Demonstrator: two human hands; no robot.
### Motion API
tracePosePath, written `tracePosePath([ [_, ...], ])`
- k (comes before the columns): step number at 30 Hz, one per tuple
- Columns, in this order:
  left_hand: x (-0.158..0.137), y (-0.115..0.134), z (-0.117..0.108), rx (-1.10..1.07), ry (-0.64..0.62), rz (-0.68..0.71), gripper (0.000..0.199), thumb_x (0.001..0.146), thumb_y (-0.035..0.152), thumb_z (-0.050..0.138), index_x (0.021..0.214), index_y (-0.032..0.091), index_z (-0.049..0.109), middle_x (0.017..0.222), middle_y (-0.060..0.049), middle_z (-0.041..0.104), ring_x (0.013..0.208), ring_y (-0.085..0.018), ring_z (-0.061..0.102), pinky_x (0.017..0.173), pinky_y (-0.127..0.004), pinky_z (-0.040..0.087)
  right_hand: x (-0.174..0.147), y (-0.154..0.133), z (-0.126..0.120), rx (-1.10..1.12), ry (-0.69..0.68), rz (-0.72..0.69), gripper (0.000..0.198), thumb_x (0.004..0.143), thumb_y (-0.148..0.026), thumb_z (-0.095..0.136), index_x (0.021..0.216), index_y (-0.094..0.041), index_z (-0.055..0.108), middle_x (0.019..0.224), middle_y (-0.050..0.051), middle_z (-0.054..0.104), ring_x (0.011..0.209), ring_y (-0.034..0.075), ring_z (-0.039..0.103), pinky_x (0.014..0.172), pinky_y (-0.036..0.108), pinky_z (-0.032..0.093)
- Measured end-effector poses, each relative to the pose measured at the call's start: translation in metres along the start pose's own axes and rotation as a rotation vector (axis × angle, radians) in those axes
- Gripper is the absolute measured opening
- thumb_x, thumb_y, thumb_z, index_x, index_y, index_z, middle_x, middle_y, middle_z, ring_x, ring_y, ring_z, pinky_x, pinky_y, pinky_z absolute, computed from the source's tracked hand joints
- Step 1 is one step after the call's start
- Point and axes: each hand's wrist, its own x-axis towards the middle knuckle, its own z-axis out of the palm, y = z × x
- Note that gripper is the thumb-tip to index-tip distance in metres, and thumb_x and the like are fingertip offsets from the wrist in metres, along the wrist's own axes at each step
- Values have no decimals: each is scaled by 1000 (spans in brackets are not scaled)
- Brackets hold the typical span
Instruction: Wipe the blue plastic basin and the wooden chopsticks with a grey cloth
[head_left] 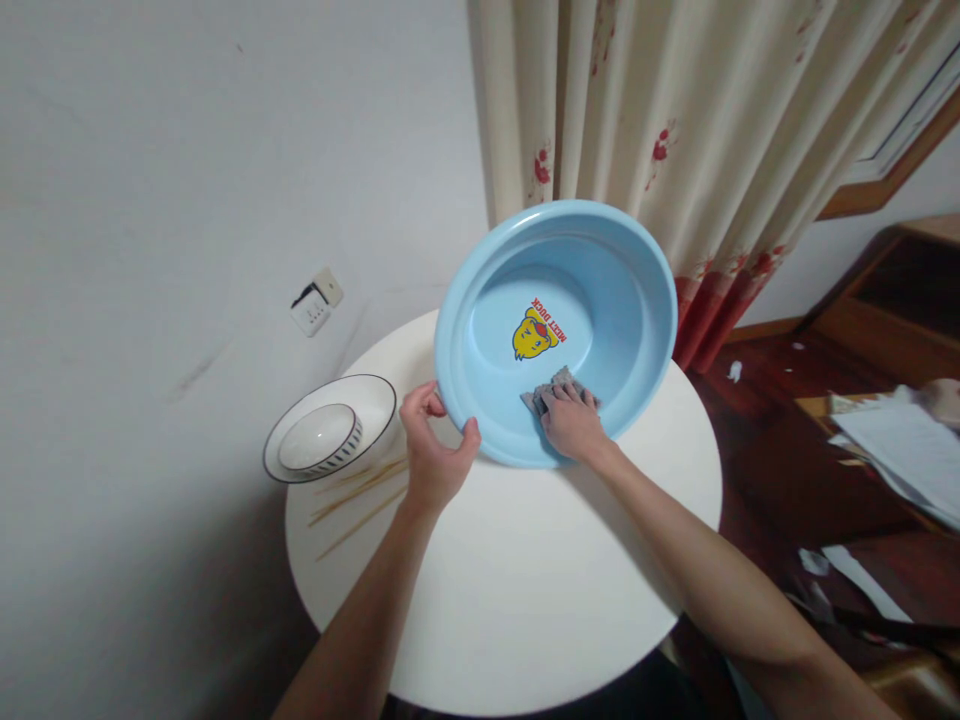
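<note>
A light blue plastic basin with a yellow duck print on its bottom is tilted toward me over the round white table. My left hand grips its rim at the lower left, thumb on the near side and fingers curled around the edge. Inside the basin, my right hand presses a grey cloth against the lower inner wall. The cloth is bunched under the fingers, so part of it is hidden.
On the table, left of the basin, a small bowl sits in a larger dish. Several thin chopsticks lie beside them. A wall socket, a curtain and papers at the right surround the table.
</note>
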Motion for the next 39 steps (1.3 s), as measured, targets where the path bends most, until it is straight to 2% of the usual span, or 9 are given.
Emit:
tracePosePath([
  [3, -6, 1, 2, 16, -46, -32, 90, 75, 21, 75, 154, 18, 32, 131, -14, 52, 118, -26, 58, 100, -40, 52, 1, -5, 3, 72, 10, -92, 47, 102, -22, 42, 145, -13, 56, 155, 19, 55, 149, 35, 43, 122, 59, 30],
  [6, -9, 2, 2, 66, -97, -66, 108, 75, 23, 78, 164, 18, 16, 164, -21, 30, 153, -37, 34, 126, -48, 33, 1, -9, 7, 240, 22, -297, 51, 99, -18, 43, 148, -14, 55, 156, 16, 55, 148, 29, 46, 124, 52, 32],
  [8, -10, 1, 1, 76, -99, -74, 115, 75, 23, 79, 166, 19, 9, 171, -20, 18, 160, -38, 22, 131, -49, 21, 1, -10, 10, 360, 36, -438, 55, 97, -16, 43, 151, -15, 52, 159, 13, 53, 149, 26, 46, 125, 48, 33],
  [11, -8, -2, 1, 42, -60, -101, 115, 76, 22, 76, 166, 20, 6, 173, -19, 15, 159, -37, 25, 131, -48, 24, 0, -12, 11, 439, 44, -523, 56, 97, -16, 43, 153, -13, 50, 160, 13, 52, 150, 24, 45, 126, 45, 33],
  [17, -3, -8, 1, 29, 38, -168, 100, 77, 19, 69, 164, 19, 19, 161, -21, 39, 142, -32, 50, 118, -45, 45, -7, -4, -2, 164, -18, -216, 44, 101, -24, 44, 141, -17, 62, 157, 15, 54, 150, 33, 44, 124, 60, 29],
  [21, -1, -6, -1, 31, 8, -175, 90, 82, 20, 67, 163, 18, 27, 162, -19, 40, 146, -31, 47, 119, -44, 44, -7, 6, -8, 3, 13, -22, 43, 101, -24, 45, 139, -12, 63, 159, 20, 51, 154, 38, 36, 124, 68, 18],
  [25, -1, -3, -3, -6, -55, -195, 90, 87, 26, 68, 165, 19, 24, 169, -19, 32, 155, -33, 37, 123, -45, 40, -6, 7, -6, -25, 11, -21, 44, 101, -24, 47, 142, -12, 59, 162, 20, 47, 154, 38, 35, 123, 67, 19],
  [31, 3, -3, -6, 20, -90, -212, 89, 93, 26, 63, 168, 19, 16, 175, -15, 20, 163, -30, 17, 134, -47, 13, -3, 3, -1, 106, 2, -333, 42, 98, -19, 47, 137, -16, 62, 152, 16, 59, 145, 31, 50, 122, 54, 35],
  [39, 9, -2, -12, 14, -21, -191, 80, 95, 32, 61, 165, 18, 26, 172, -15, 29, 161, -30, 26, 133, -44, 18, 1, -2, 13, 448, 4, -676, 60, 98, -18, 47, 157, -12, 45, 162, 17, 48, 153, 27, 43, 127, 51, 35],
])
